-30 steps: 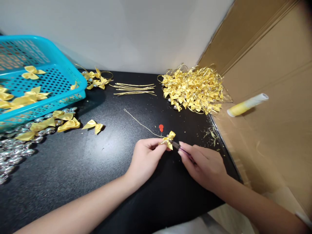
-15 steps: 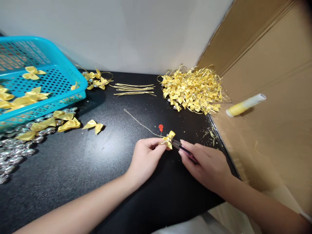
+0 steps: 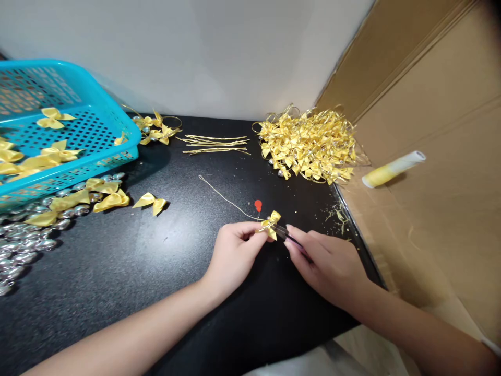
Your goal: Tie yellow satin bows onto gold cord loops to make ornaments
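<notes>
Between the thumb and fingers of my left hand (image 3: 243,246) is a small yellow ribbon bow (image 3: 274,219), with gold cord at its middle. A thin gold string (image 3: 227,199) trails from the bow to the left across the black table. My right hand (image 3: 323,261) is closed around a small dark cutting tool, thread snips (image 3: 291,237) by its look, whose blades point left at the bow. Most of its handle is hidden by my fingers. Just behind the bow, a red pin (image 3: 258,204) stands on the table.
A blue basket (image 3: 117,150) with yellow bows stands at the left. Silver beads (image 3: 24,258) and loose bows (image 3: 151,202) lie in front of it. Gold cords (image 3: 215,142) lie at the back, beside a heap of finished-looking bows (image 3: 307,143). A cardboard wall (image 3: 442,104) borders the right.
My right hand has shifted slightly left, and the blades of the snips look closer together. My left hand and the bow have barely moved.
</notes>
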Demonstrator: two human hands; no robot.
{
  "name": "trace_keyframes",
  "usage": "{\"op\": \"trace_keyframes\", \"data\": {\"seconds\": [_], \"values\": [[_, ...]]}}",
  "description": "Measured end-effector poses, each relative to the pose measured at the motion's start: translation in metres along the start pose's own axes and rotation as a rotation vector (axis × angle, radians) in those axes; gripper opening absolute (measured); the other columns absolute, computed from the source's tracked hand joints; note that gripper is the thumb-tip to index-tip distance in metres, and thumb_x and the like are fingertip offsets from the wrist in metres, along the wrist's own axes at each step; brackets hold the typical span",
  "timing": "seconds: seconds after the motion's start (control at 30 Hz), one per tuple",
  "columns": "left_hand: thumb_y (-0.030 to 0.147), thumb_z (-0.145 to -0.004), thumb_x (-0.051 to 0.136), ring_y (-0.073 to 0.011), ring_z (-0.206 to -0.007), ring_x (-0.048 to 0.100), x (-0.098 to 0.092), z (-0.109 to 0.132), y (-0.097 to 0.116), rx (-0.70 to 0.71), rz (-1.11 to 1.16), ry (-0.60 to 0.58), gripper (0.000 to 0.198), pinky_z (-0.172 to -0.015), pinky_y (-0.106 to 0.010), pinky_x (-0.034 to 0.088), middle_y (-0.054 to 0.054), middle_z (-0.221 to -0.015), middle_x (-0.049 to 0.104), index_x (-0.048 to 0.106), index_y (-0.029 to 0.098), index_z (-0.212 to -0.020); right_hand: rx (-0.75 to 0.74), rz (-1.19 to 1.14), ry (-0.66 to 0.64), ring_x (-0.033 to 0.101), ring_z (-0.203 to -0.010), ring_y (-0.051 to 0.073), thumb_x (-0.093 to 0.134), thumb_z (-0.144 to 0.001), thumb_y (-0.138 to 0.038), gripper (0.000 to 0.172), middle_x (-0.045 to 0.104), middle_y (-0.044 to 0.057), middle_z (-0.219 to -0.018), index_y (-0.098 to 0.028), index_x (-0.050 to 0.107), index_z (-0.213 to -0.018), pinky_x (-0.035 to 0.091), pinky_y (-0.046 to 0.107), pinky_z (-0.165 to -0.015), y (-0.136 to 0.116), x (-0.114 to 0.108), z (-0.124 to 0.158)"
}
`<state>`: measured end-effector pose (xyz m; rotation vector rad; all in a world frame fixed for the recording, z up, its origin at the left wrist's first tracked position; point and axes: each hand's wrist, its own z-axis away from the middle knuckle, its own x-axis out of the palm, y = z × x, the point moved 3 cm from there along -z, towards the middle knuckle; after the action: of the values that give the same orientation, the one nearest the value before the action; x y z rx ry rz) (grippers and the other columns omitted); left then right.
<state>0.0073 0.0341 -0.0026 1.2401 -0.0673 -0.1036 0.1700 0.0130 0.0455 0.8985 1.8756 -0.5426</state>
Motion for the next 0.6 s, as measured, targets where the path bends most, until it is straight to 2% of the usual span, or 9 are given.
{"op": "trace_keyframes", "data": {"seconds": [0.2,0.4,0.53,0.6], "values": [[0.029,-0.077,0.058,-0.0081,-0.040,0.034,0.000,0.000,-0.002,0.003,-0.009,-0.011,0.022,-0.046,-0.023,0.030,0.007,-0.040,0.044,0.075,0.019,-0.067,-0.029,0.026,-0.016,0.064,-0.053,0.012,0.049,-0.098,-0.022,0.019,0.070,0.000,-0.067,-0.012,0.064,-0.103,0.044,0.025,-0.052,-0.001,0.001,0.001],[0.030,-0.077,0.057,-0.0081,-0.040,0.035,0.001,0.000,-0.002,-0.012,-0.006,-0.024,0.023,-0.044,-0.022,0.027,0.007,-0.040,0.043,0.073,0.017,-0.067,0.061,-0.109,-0.003,0.069,-0.059,0.011,0.049,-0.097,-0.023,0.016,0.075,0.002,-0.076,-0.016,0.064,-0.098,0.049,0.021,-0.057,0.004,-0.002,0.001],[0.030,-0.079,0.055,-0.0077,-0.039,0.035,0.001,0.000,-0.003,-0.026,0.023,-0.012,0.023,-0.042,-0.021,0.028,0.007,-0.043,0.042,0.066,0.017,-0.064,0.282,-0.277,0.033,0.062,-0.048,0.009,0.053,-0.095,-0.028,0.014,0.070,-0.002,-0.066,-0.019,0.064,-0.098,0.045,0.018,-0.048,0.020,-0.009,0.012],[0.026,-0.082,0.053,-0.0080,-0.041,0.039,0.000,0.001,-0.003,0.067,-0.046,0.000,0.023,-0.043,-0.020,0.032,0.006,-0.046,0.046,0.063,0.017,-0.063,0.441,-0.395,0.067,0.054,-0.043,0.008,0.047,-0.098,-0.033,0.021,0.061,-0.004,-0.057,-0.019,0.062,-0.100,0.042,0.019,-0.045,0.030,-0.010,0.022]]}}
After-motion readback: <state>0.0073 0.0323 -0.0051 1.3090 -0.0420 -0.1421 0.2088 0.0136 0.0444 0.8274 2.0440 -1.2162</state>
